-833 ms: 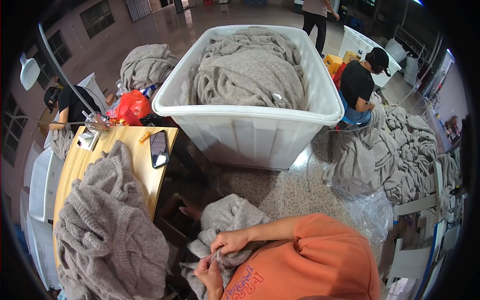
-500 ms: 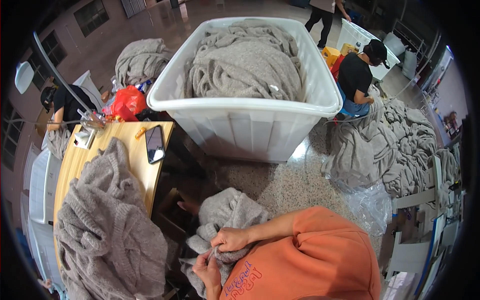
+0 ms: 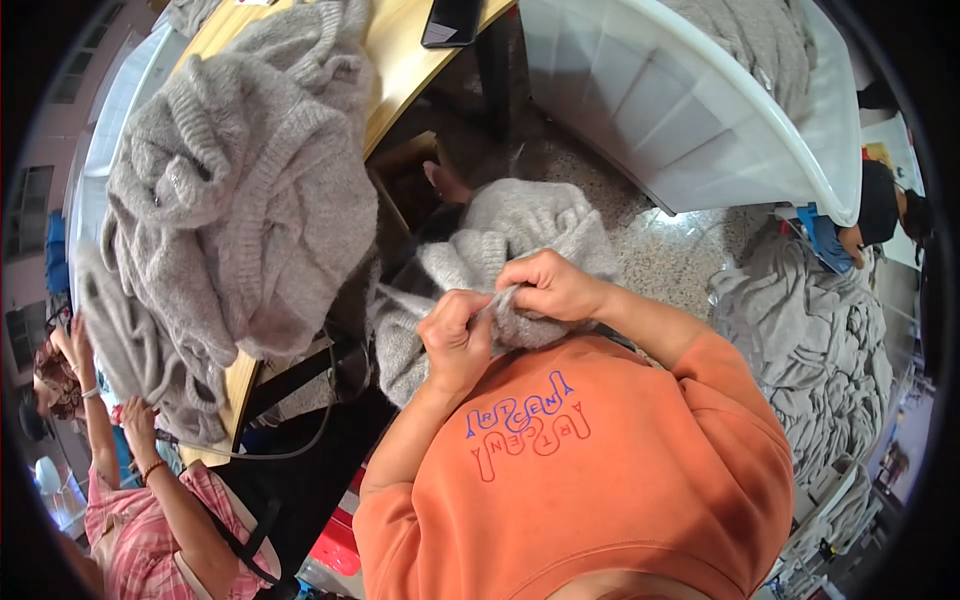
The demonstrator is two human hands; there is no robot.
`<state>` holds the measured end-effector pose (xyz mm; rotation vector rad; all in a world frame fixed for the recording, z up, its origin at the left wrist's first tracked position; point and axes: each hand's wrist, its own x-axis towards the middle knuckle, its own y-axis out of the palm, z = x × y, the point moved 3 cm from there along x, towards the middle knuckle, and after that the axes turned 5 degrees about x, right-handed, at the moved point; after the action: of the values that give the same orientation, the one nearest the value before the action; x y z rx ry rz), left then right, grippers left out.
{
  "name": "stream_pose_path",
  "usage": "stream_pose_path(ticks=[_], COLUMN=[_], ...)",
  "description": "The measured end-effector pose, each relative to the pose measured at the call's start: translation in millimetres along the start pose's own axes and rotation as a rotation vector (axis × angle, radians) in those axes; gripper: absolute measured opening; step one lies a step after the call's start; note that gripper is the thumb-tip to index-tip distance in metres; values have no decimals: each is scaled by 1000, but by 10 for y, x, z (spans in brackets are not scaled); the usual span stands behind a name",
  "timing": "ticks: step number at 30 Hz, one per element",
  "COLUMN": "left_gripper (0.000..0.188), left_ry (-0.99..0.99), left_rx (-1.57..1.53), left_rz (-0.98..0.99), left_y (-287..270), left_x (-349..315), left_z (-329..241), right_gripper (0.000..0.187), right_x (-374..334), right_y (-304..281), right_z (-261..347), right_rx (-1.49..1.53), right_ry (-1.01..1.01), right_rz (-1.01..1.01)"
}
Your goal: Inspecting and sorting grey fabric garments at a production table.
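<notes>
Head view, left to right: a co-worker in a pink checked top (image 3: 150, 520) stands at the far left, beside a wooden table (image 3: 400, 60) heaped with grey knitted sweaters (image 3: 240, 200). A dark phone (image 3: 452, 20) lies at the table's far end. Near me, in my lap, sits the grey knit sweater (image 3: 500, 240) I am working on. My left hand (image 3: 455, 340) is closed, pinching a fold of it; my right hand (image 3: 550, 285) is closed on the same fold just beside, fingertips nearly touching. I judge the knit light, soft and stretchy, prone to snag, so best pinched at a seam or edge. Right of it are a big white tub (image 3: 700, 130) and another grey sweater pile (image 3: 820, 340).
</notes>
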<state>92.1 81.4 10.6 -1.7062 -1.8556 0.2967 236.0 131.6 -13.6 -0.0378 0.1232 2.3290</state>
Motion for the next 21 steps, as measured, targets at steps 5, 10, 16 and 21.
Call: stream_pose_path(ticks=[5, 10, 16, 21], left_gripper=[15, 13, 10, 8], left_ry=[29, 74, 427, 52], left_rx=[-45, 93, 362, 102], left_rz=[-10, 13, -125, -69], left_y=[-6, 14, 36, 81], left_x=[48, -53, -29, 72], left_z=[-37, -22, -83, 115], right_gripper=[7, 3, 10, 10], right_x=[-17, -104, -11, -76], right_y=[10, 108, 191, 134], right_z=[84, 63, 112, 135], right_rx=[-163, -203, -712, -648], right_ry=[-162, -71, -489, -496], right_rz=[-70, -154, -339, -410])
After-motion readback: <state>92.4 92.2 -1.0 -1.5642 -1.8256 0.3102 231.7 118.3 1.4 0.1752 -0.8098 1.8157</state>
